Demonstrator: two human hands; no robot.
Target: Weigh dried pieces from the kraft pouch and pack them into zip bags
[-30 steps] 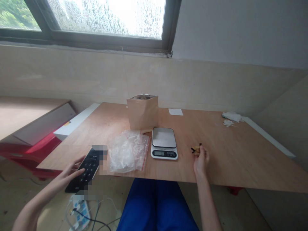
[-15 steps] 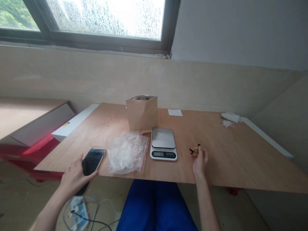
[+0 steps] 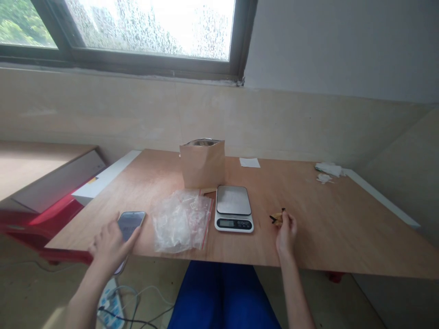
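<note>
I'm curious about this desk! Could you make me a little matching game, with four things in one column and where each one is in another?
Things:
1. Phone
2. Paper bag
3. Scale
4. Plastic bag

Places:
A. Lying flat, left of the scale
B. Under the left hand
C. Between the plastic bag and the right hand
D. Standing upright, beyond the scale

Pairs: 1-B, 2-D, 3-C, 4-A

Droplet-speckled window (image 3: 147,29) over a beige lower wall (image 3: 103,114), grey plaster wall (image 3: 336,45) rightward, dusty floor (image 3: 34,283) below.
</note>
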